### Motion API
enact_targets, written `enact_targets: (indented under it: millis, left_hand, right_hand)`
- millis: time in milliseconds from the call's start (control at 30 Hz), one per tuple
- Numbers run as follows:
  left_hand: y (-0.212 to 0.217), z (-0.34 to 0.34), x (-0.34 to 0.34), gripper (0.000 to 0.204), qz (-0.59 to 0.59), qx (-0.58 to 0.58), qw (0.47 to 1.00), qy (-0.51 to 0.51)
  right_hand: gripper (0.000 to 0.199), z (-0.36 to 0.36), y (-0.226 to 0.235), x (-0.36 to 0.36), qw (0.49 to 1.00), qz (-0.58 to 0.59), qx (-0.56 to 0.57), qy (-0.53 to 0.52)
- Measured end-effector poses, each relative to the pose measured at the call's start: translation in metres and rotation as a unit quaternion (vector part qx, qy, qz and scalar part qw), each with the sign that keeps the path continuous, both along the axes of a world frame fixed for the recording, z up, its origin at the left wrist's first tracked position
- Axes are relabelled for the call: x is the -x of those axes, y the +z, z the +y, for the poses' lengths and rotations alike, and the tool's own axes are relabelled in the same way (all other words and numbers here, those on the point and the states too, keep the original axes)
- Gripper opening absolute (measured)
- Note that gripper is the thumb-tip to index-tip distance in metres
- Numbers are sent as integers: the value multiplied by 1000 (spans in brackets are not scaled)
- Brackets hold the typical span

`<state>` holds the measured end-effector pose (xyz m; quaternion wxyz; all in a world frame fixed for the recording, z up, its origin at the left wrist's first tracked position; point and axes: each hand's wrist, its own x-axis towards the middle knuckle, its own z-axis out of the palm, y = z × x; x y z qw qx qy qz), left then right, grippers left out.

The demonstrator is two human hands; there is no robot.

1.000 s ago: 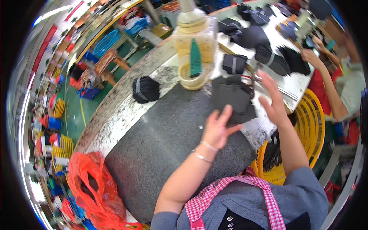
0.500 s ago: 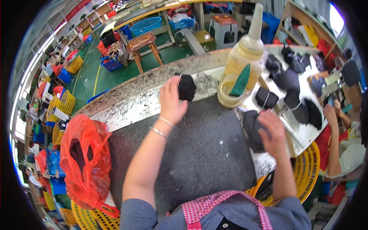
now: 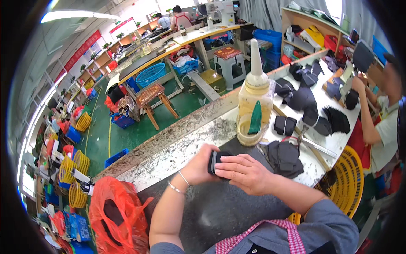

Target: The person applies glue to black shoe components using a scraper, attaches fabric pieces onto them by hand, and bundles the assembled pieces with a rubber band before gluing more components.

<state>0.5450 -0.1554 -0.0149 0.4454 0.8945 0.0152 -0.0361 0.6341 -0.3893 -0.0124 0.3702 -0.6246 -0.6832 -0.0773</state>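
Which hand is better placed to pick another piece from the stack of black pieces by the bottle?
Right. The right hand rests on the small black folded piece, closer to the stack of black pieces; the left hand grips the piece from the far side.

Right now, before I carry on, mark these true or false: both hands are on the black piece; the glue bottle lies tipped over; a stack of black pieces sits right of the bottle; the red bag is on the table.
1. Both hands hold the black piece. True: the left hand and right hand clasp it between them.
2. The glue bottle lies tipped over. False: it stands upright.
3. A stack of black pieces sits right of the bottle. True.
4. The red bag is on the table. False: it hangs beside the table at the person's left.
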Motion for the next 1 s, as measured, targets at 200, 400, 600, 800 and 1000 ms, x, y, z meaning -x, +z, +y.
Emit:
enact_targets:
  millis: [200, 400, 600, 800, 1000]
  left_hand:
    - [-34, -66, 73, 143, 28, 18, 991, -126]
    - [-23, -85, 75, 156, 5, -53, 990, -132]
    - [-27, -89, 75, 143, 8, -47, 985, -164]
    - [16, -143, 88, 92, 123, -305, 933, -148]
    - [32, -162, 142, 87, 49, -58, 990, -122]
  right_hand:
    - [53, -44, -62, 33, 992, -49, 57, 103]
    - [32, -51, -44, 52, 989, -122, 62, 51]
    - [30, -48, -41, 59, 994, -89, 32, 54]
    - [40, -79, -34, 74, 994, -24, 43, 102]
    - [48, -110, 0, 100, 952, 238, -61, 184]
